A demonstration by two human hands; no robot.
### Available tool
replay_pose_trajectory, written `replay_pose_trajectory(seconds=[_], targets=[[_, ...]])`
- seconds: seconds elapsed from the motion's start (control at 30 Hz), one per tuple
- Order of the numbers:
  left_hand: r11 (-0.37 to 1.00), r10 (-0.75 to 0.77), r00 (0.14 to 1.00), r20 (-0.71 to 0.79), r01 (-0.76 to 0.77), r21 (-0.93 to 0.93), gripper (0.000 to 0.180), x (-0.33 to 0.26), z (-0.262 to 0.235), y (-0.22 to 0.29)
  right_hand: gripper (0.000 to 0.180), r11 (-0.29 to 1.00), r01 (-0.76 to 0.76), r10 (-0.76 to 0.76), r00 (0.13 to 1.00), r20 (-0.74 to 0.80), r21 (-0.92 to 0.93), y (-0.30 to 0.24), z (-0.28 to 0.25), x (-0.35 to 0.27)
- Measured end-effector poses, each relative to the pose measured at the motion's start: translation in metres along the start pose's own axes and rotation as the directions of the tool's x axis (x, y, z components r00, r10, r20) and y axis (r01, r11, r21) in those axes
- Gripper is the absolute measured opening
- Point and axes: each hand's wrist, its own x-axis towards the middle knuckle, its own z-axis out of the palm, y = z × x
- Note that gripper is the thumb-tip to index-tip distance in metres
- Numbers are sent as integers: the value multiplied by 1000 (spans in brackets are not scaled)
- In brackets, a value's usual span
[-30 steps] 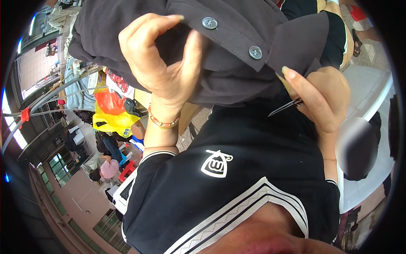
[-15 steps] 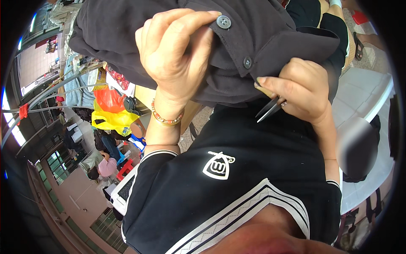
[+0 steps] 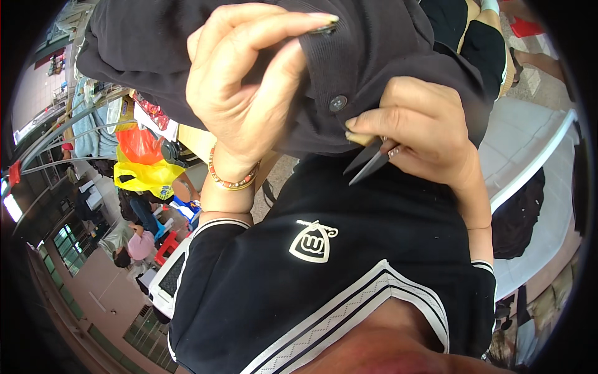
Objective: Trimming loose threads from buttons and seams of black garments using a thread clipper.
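A dark grey garment (image 3: 386, 56) with buttons along its placket is held up close in front of me. My left hand (image 3: 249, 93) grips the placket edge, fingertips pinched on a button at the top; a beaded bracelet circles its wrist. A second dark button (image 3: 337, 103) shows just below. My right hand (image 3: 423, 137) holds the fabric beside that button and also grips small metal thread snips (image 3: 369, 163), blades pointing down and left.
My black top with white stripes and a white emblem (image 3: 314, 243) fills the lower view. A white table (image 3: 536, 168) lies at right with a dark garment pile (image 3: 520, 215). At left are yellow and orange bags (image 3: 140, 162) and a seated person in pink (image 3: 140, 246).
Both hands have drawn the garment closer to my face. My left hand shifted its grip up the placket to a button. My right hand moved left, toward the lower button, with the snips.
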Motion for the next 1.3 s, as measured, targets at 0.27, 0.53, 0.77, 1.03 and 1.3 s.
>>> replay_pose_trajectory(seconds=[0.27,0.53,0.77,1.03,1.3], targets=[[986,-75,997,6,75,-146,17,-5,-6,0,51,994,-104,103,995,13,27,1,-47,24],[990,-83,995,61,89,-107,16,0,-2,3,40,940,-161,140,986,-91,-301,-12,-31,42],[998,-66,996,61,66,5,17,2,0,6,37,935,-165,157,986,-51,-314,-12,-35,48],[997,12,998,62,-17,77,20,2,-1,3,37,943,-156,156,987,-24,-293,-10,-34,52],[988,20,992,126,-39,148,18,6,0,7,37,945,-87,105,994,38,-316,-8,-42,53]])
